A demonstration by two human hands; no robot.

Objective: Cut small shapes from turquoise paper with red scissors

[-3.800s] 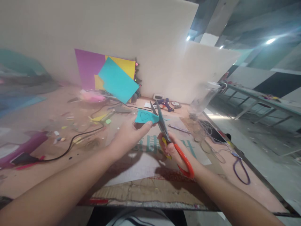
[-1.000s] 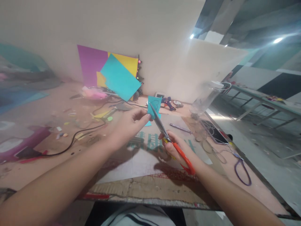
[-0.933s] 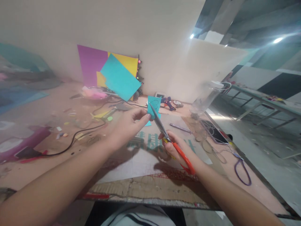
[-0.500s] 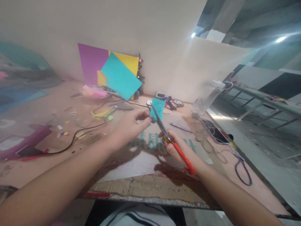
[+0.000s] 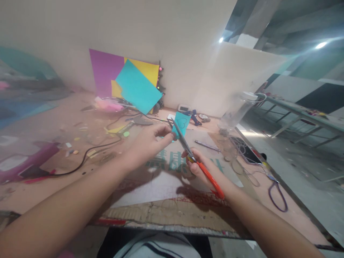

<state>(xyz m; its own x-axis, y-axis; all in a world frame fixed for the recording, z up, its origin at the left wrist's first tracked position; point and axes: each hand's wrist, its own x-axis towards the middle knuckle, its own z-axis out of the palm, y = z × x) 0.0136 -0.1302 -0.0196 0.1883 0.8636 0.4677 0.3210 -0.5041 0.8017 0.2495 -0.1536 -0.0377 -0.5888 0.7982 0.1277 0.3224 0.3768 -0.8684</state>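
Note:
My left hand [image 5: 161, 138] pinches the lower left corner of a small turquoise piece of paper [image 5: 183, 123], which has a drawn outline on it. Red-handled scissors [image 5: 206, 175] are in my right hand [image 5: 200, 163], fingers closed around the handles. Their blades point up and away, slightly apart, and cross the left side of the paper close to my left fingertips. Below both hands a white sheet [image 5: 156, 182] bears green characters, partly hidden by my right hand and the scissors.
Turquoise card [image 5: 139, 87] leans at the back with purple and yellow sheets. A clear bottle [image 5: 236, 111] and a phone [image 5: 247, 152] lie right, beside a pen [image 5: 207, 145]. A purple glue gun [image 5: 34, 161] with a dark cord lies left. Cardboard [image 5: 161, 216] covers the front edge.
The turquoise paper piece has tilted slightly to the right against the blades. Both hands and the scissors stay in nearly the same place.

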